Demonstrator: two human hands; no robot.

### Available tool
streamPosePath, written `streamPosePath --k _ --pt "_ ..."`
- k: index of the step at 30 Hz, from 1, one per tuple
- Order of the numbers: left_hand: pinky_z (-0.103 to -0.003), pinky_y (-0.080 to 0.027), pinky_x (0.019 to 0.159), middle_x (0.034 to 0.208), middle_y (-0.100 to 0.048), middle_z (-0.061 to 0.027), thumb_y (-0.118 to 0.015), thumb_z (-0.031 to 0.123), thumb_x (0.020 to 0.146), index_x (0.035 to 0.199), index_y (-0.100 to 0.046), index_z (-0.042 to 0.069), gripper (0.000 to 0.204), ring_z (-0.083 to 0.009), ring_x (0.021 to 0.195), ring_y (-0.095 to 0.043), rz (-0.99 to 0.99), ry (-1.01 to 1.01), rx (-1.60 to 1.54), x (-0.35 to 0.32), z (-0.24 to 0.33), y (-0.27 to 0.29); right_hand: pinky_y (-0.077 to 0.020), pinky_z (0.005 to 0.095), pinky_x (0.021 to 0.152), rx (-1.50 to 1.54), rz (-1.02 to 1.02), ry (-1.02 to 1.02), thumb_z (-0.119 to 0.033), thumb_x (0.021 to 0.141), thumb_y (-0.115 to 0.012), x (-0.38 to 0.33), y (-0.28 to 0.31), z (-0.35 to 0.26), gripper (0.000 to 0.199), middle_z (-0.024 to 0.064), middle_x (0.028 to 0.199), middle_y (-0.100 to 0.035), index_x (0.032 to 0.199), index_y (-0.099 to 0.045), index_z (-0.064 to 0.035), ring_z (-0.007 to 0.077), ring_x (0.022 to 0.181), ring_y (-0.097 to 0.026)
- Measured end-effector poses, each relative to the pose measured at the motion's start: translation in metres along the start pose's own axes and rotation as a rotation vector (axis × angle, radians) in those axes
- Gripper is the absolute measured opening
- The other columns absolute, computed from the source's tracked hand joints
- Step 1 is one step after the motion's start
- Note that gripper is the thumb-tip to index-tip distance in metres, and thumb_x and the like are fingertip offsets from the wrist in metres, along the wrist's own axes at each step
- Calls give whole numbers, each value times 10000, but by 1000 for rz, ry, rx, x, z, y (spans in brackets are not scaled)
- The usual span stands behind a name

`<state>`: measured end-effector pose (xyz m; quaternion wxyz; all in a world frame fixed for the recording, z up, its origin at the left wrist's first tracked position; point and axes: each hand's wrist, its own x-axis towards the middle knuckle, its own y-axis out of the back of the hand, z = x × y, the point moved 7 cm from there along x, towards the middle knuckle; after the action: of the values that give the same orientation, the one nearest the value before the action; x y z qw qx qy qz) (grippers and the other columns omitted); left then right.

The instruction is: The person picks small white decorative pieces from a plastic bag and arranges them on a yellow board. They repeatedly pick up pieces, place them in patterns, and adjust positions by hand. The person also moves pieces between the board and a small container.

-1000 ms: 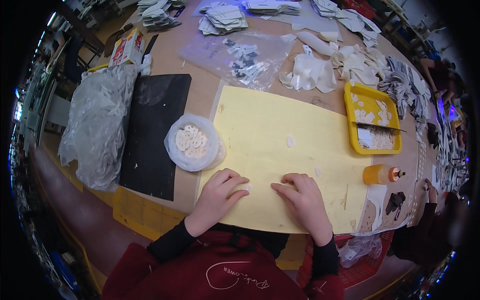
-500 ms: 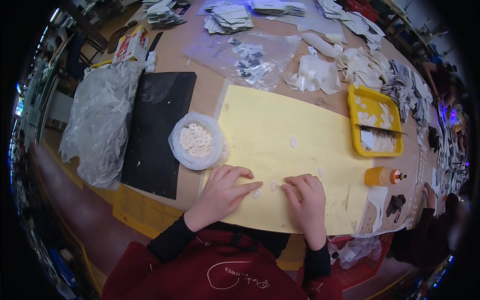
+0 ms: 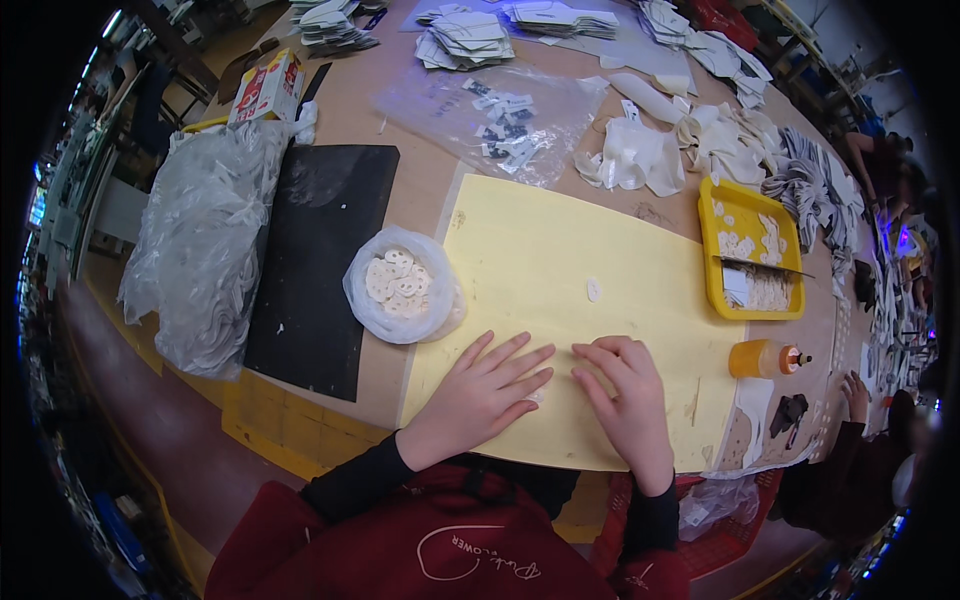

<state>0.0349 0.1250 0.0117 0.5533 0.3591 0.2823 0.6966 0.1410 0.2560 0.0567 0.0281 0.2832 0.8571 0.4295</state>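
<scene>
My left hand point(image 3: 483, 390) lies flat on the yellow sheet point(image 3: 540, 235), fingers spread. The edge of a small whitish cut-out piece point(image 3: 535, 397) peeks from under its fingers. To the right, my right hand point(image 3: 628, 395) rests over the sheet with bent fingers and the thumb apart, nothing visible between them. A lone oval piece point(image 3: 593, 290) with small holes lies farther up the sheet. At the sheet's left edge stands a clear plastic bag point(image 3: 445, 305), its mouth wide, full of similar whitish pieces point(image 3: 398, 282).
Left are a black board point(image 3: 315, 270) and bundled plastic point(image 3: 205, 250). Right stand a yellow tray point(image 3: 712, 255) of small pieces and an orange bottle point(image 3: 760, 358). Behind lie a flat plastic bag point(image 3: 560, 110), fabric scraps point(image 3: 640, 155) and stacked pieces point(image 3: 465, 42). A co-worker's hand point(image 3: 856, 397) shows at far right.
My left hand has slid right and flattened, covering pieces that lay in view between the hands. My right hand has shifted slightly right, and the piece beside it no longer shows.
</scene>
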Motion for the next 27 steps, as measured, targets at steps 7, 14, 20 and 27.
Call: streamPosePath --k 7,14,20,27 --pt "-432 -413 1139 1382 -634 -117 -676 170 987 1289 -670 57 323 -262 1331 -570 -9 34 -861 -31 16 11 -526 379 934 107 -133 14 -50 886 -735 1 -1 -2 288 140 1205 -667 1172 -714 -26 313 1125 -636" --pt "-363 -373 1201 1549 -475 -168 -413 333 1120 1522 -424 -4 524 -254 1440 -462 -982 774 -2183 -112 50 -113 -461 442 1102 -134 -308 230 -176 927 -723 -19 -46 -2 501 157 1510 -520 1391 -585 -47 341 1356 -537" --pt "-445 -376 1218 1532 -436 -235 -393 352 1118 1518 -354 -27 552 -320 1426 -456 -677 1248 -2588 -97 25 -135 -448 444 1122 -56 -477 389 -207 950 -692 -65 -62 -29 527 150 1544 -495 1415 -556 1 306 1397 -514" --pt "-275 -571 761 984 -648 -68 -460 241 1109 1147 -570 12 256 -122 836 -639 -557 1064 -2560 -141 -11 -181 -468 407 1107 181 -571 489 -192 943 -708 -111 -75 -63 469 143 1471 -570 1344 -609 30 287 1345 -562"
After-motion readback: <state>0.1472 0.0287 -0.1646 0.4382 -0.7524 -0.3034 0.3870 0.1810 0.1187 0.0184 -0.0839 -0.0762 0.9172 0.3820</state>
